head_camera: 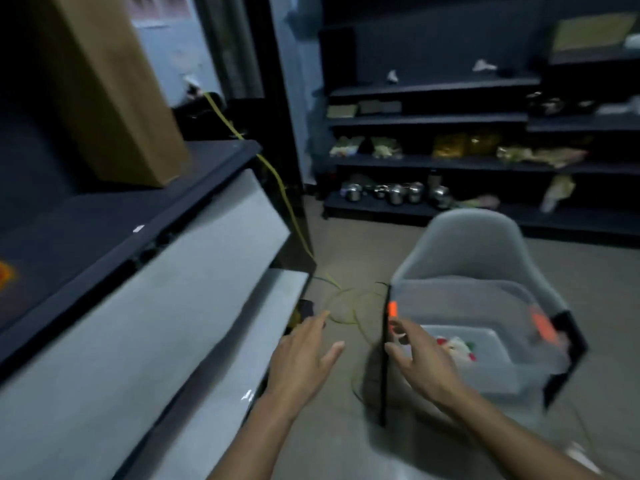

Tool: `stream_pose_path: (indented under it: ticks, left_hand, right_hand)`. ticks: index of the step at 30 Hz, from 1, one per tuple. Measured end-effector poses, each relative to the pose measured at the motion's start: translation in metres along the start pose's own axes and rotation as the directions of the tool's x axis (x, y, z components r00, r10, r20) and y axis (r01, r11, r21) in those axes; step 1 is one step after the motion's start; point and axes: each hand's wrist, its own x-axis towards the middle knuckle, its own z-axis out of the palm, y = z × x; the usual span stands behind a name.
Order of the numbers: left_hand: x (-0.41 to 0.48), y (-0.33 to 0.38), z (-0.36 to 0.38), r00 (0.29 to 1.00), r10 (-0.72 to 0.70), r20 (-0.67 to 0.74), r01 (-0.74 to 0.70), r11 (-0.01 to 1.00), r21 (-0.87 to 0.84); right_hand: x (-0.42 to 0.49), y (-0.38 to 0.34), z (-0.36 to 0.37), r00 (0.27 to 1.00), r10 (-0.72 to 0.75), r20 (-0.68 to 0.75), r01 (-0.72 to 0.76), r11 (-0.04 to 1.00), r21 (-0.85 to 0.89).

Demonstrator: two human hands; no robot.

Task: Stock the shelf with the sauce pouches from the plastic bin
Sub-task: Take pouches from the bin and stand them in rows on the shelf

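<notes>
I'm seeing left hand [301,356], right hand [420,363] hovering, fingers apart, empty; red-white sauce pouches [457,348] lying in translucent boxy plastic bin [491,377].

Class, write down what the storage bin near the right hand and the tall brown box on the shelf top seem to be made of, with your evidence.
Bin: cloudy translucent plastic, probably; red and white contents show through its wall. Box: matte brown cardboard, likely; flat dull faces, straight edges.
</notes>
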Motion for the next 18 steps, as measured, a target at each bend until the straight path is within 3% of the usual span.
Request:
stream_pose_path:
  ticks: [5,10,18]
  left_hand:
    - [0.043,0.08,0.089,0.981,0.059,0.184,-0.038,0.992,-0.117]
    - [0.077,0.126,0.154,0.923,0.045,0.382,0.049,0.971,-0.233]
    - [0.183,0.118,0.253,0.812,-0.063,0.581,0.273,0.92,-0.282]
  right_hand:
    - [-0.008,0.113,-0.055,0.97,0.244,0.012,-0.244,0.97,0.003]
    - [0.001,0.187,-0.069,0.905,0.424,0.039,-0.426,0.903,0.057]
    - [0.068,0.258,-0.053,0.864,0.503,0.033,-0.503,0.854,0.135]
